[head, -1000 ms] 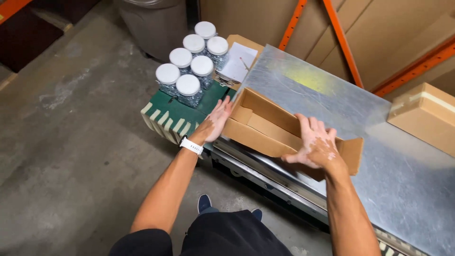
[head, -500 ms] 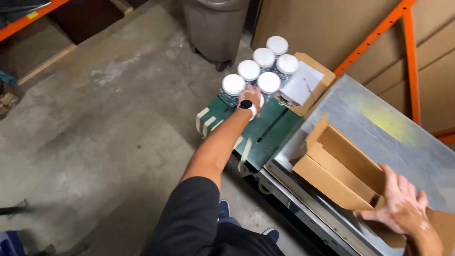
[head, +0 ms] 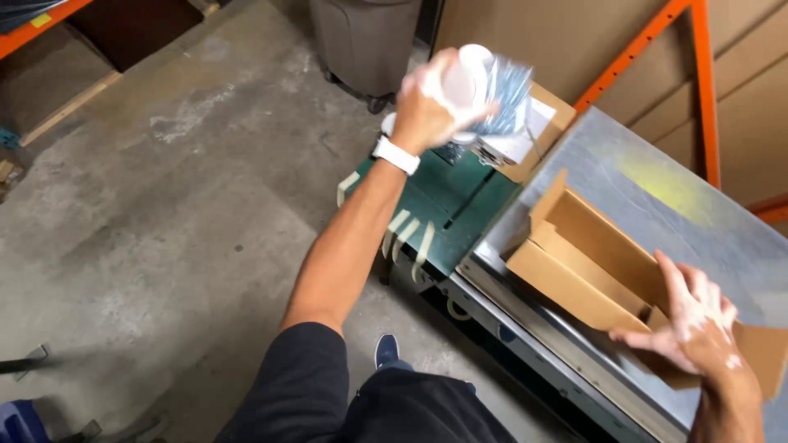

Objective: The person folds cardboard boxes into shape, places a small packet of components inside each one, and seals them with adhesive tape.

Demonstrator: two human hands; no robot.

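A: Where's the jar [head: 484, 90]?
B: Lifted in the left hand [head: 431, 102], fingers wrapped around it, above the green box [head: 447, 213].
A: And the right hand [head: 694, 324]?
B: Fingers spread, steadying the open carton [head: 587, 254]. I'd lower the jar upright, slowly.

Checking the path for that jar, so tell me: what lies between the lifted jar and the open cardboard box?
In the head view, between the jar in the left hand and the cardboard box lie a green stand top and bare metal table.
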